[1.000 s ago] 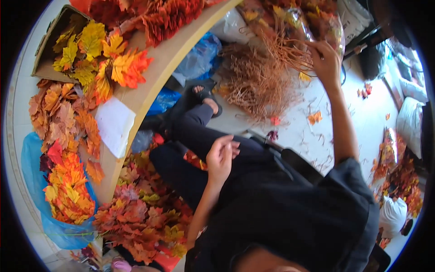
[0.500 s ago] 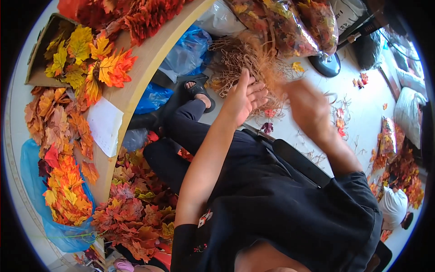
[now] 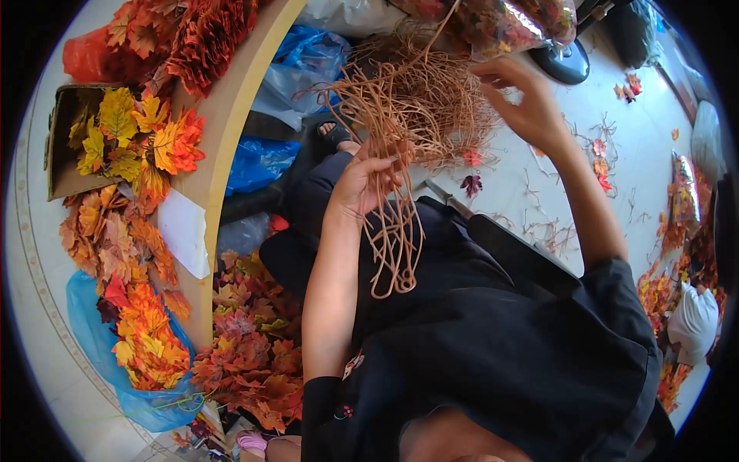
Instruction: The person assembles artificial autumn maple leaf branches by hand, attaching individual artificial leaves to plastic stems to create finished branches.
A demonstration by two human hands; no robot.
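My left hand [image 3: 371, 181] is closed round a bundle of thin brown stems [image 3: 394, 245]. Their looped lower ends hang below the fingers over my lap, and the upper ends fan out loosely above. Just beyond lies a large tangled heap of the same brown stems [image 3: 454, 108], which partly merges with the bundle. My right hand [image 3: 517, 96] is raised at the right side of the heap, fingers curved and thumb apart, with nothing seen in it.
On the left, a curved table edge [image 3: 245, 100] carries a cardboard box [image 3: 65, 165] of artificial maple leaves, leaf piles and white foam [image 3: 183, 231]. Below it spreads a leaf heap [image 3: 246, 354]. A black round base [image 3: 562, 61], stray leaves and loose stems are on the floor.
My left hand was open and empty; now it grips a bundle of stems, lower and further left. My right hand, blurred before, has moved up and shows spread fingers. The whole view has shifted.
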